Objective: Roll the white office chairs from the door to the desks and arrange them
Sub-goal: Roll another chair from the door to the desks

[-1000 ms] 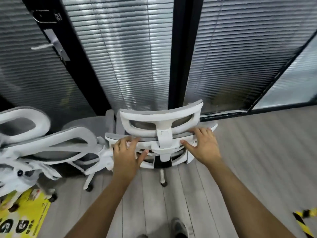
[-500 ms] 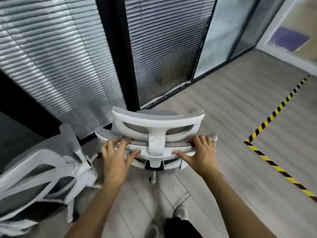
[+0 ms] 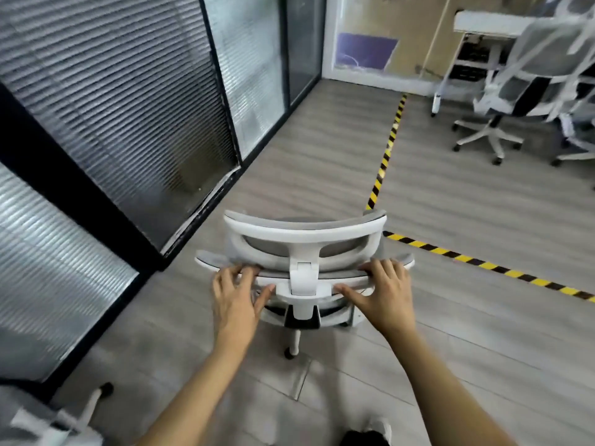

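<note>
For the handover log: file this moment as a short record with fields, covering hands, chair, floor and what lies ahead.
left hand: gripping the top edge of the chair back, left of the headrest post
right hand: gripping the same edge, right of the post
chair: upright, its back toward the person
tape: yellow-black line on the floor, ahead and right of the chair
other chairs: far right, by a desk
glass wall: along the left, blinds shut
</note>
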### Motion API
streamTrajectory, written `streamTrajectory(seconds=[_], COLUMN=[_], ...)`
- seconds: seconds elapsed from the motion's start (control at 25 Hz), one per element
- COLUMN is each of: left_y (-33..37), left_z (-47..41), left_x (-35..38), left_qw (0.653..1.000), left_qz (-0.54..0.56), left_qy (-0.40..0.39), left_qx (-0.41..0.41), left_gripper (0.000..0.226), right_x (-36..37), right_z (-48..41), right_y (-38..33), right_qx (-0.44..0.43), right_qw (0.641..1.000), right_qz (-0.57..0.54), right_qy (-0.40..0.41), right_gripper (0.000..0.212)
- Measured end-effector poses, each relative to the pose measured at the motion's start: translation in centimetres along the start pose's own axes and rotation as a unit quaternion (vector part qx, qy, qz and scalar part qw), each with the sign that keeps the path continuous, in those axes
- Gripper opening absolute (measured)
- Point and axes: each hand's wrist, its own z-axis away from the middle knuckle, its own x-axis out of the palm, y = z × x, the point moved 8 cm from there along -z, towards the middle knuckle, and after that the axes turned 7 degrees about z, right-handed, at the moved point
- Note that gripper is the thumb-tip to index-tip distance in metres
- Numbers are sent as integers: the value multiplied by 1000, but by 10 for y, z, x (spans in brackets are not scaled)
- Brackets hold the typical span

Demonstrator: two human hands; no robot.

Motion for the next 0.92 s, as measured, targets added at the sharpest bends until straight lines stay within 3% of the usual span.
streamTrajectory(seconds=[0.24, 0.64, 0.92], left_y=[177, 490, 723], left_z=[-52, -94, -103], left_x=[127, 355, 509], left_qw=[988, 951, 916], left_qz=[34, 144, 177], left_qy=[-56, -171, -209], left_qx=[139, 213, 293], left_gripper=[42, 56, 40], right_x=[-75, -201, -291], right_z=[-8, -8, -3], right_y=[184, 504, 716], right_qx=[92, 227, 312], right_qw=[991, 963, 926], right_qz=[21, 87, 146], right_qy=[96, 118, 156], right_gripper=[55, 54, 53])
